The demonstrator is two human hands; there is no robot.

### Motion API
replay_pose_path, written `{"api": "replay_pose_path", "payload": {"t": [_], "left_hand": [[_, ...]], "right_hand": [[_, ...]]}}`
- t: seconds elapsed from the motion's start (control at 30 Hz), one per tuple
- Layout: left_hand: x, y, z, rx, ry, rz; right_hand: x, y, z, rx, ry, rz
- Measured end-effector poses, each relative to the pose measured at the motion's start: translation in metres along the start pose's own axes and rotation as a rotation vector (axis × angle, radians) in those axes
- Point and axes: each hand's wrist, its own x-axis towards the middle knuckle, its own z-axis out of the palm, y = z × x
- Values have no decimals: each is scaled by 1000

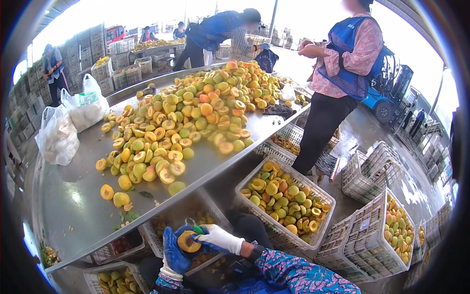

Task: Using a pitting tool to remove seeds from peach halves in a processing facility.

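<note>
In front of my body, my left hand (176, 248), in a blue-coated glove, holds a halved yellow peach (188, 241) with its cut face and brown pit hollow showing. My right hand (220, 238), in a white glove with blue-coated fingers, grips a small tool with a green handle (198, 230). A metal loop (190, 221) sticks up just beyond the handle and seems to be part of it. The right fingertips touch or nearly touch the peach half. Beyond both hands, a heap of peach halves (161, 147) covers much of the metal table (84, 205).
White plastic bags (58, 137) sit on the table's left. A crate of peach halves (286, 200) stands to my right, another crate (115, 281) at lower left. Stacked crates (363, 239) are farther right. A standing person (349, 55) is across the table's edge; a blue forklift (385, 99) is behind.
</note>
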Motion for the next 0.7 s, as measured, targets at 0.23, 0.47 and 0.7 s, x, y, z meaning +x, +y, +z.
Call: {"api": "replay_pose_path", "payload": {"t": [0.23,0.47,0.7], "left_hand": [[2,-6,-20,-209,45,-128],[3,-14,-21,-178,74,-17],[15,-6,-42,-330,86,172]], "right_hand": [[0,-16,11,-248,-33,-59],[2,-14,22,-219,108,3],[9,-16,25,6,309,-159]]}}
